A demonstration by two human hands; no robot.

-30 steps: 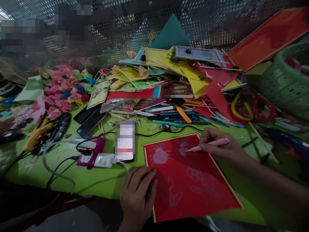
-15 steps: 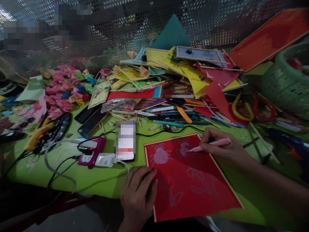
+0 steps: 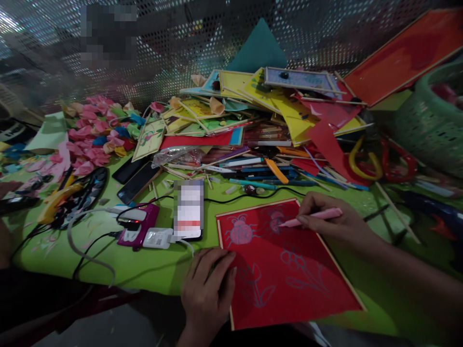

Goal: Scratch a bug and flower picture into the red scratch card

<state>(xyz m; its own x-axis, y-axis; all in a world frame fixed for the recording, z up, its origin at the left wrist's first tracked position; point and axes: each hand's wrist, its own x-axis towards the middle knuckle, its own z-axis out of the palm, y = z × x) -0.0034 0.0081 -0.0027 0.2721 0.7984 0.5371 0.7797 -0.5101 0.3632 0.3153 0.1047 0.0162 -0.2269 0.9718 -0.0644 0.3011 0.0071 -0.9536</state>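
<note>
Right grip (image 3: 334, 229) clasped around pink marker (image 3: 327, 213), red card (image 3: 269, 262) beneath and leftward.

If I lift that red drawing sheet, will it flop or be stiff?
Likely fairly stiff along three sides, where the red sheet has pale strips. Its near edge shows no strip, so it might bend there. It looks thin, so probably light.

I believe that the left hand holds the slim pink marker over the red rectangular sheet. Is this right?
The hand is wrong: in the head view, the right hand, not the left hand, holds the slim pink marker over the red rectangular sheet.
</note>
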